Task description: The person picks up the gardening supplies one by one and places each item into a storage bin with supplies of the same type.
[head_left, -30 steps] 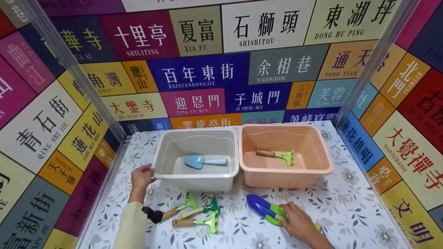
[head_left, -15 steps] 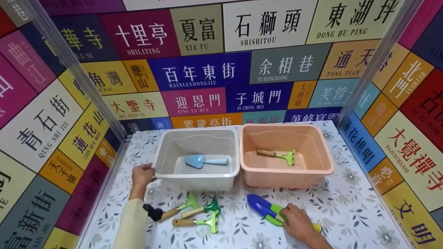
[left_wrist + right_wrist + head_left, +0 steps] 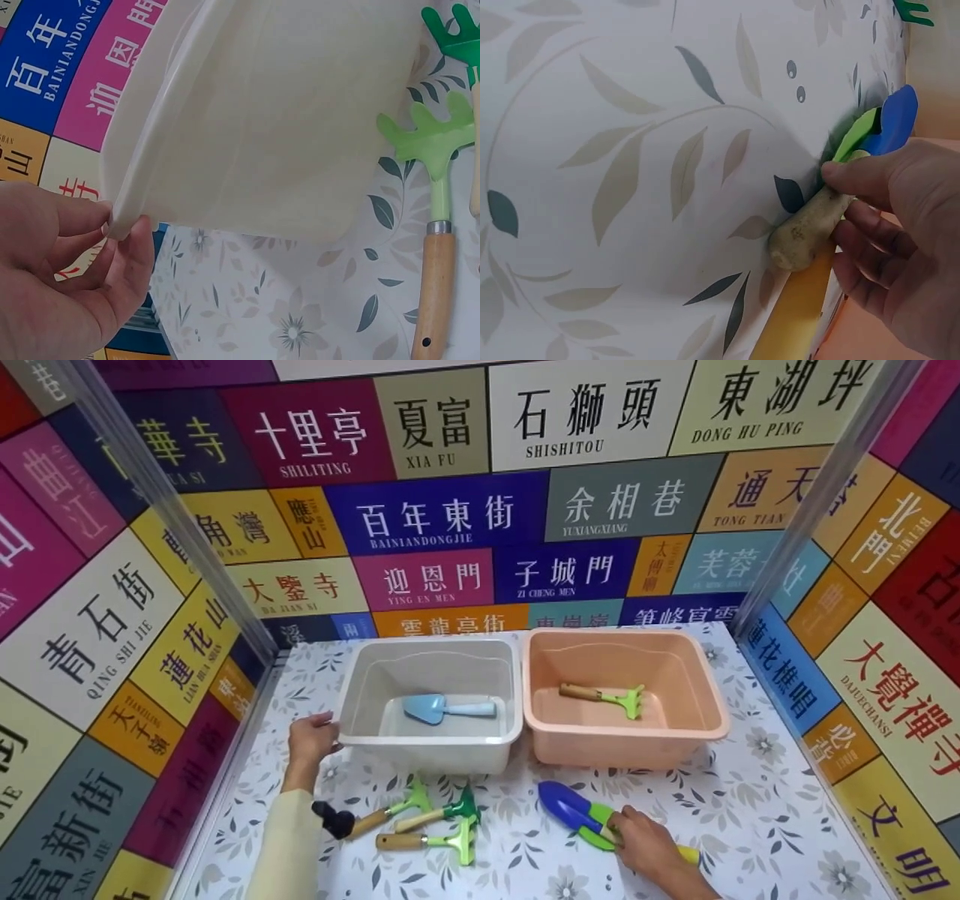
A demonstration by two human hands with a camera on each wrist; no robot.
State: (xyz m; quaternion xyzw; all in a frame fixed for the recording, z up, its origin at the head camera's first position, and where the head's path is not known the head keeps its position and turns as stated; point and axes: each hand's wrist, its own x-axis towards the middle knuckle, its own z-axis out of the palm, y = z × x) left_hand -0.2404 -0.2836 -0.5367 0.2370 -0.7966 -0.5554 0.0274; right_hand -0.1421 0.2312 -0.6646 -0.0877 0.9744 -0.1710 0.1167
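My left hand (image 3: 71, 277) pinches the rim of the off-white plastic tub (image 3: 431, 757) at its left front corner, thumb and fingers on either side of the edge. A light blue trowel (image 3: 427, 709) lies inside that tub. At the right front, my right hand (image 3: 651, 844) grips the pale wooden handle (image 3: 802, 236) of a small tool with a light green head (image 3: 856, 135). Beside it on the table lies a blue trowel (image 3: 562, 805), whose yellow handle (image 3: 688, 854) sticks out past my hand. The green head is partly covered by the blue blade.
A peach tub (image 3: 622, 746) stands against the off-white one, holding a light green hand rake (image 3: 630, 701) with a wooden handle. Several green rakes with wooden handles, such as the nearest rake (image 3: 463, 844), lie left of centre on the flowered tabletop (image 3: 517, 877). Printed walls enclose the table.
Both hands keep their places, the left at the tub rim and the right at the wooden handle. The head view shifts very slightly; the tools and tubs stay put.
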